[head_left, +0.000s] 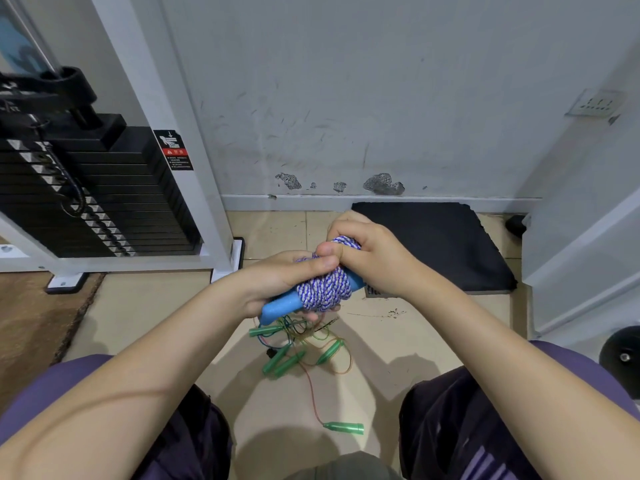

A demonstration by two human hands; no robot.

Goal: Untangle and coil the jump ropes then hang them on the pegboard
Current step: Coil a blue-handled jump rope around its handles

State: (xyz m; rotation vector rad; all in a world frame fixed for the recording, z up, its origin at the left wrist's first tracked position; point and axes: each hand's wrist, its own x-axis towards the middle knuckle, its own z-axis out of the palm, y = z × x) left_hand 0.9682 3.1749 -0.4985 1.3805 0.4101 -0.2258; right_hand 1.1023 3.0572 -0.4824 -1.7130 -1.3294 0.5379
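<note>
While the person sits above a tiled floor [156, 306], both hands work on one jump rope held in the air between the knees. The left hand [277, 282] has its grip closed around the blue foam handles [280, 308], with the thumb laid over the top of the wound cord. The right hand [367, 258] has its grip closed on the upper end of the purple-and-white rope [325, 289], pinching a turn of it between thumb and fingers. This rope is coiled many times around the handles; how its end is fastened is hidden under the fingers, and the far end of the handles is covered by the right palm.

Below the hands, on the floor, lies a tangle of thin ropes with green handles [294, 348]; how many ropes are in it is hard to tell. One green handle [344, 427] lies apart, nearer to the person, on a reddish cord. A black mat [450, 244] lies against the wall, and a weight stack [93, 202] stands at the left, cut off by the edge.
</note>
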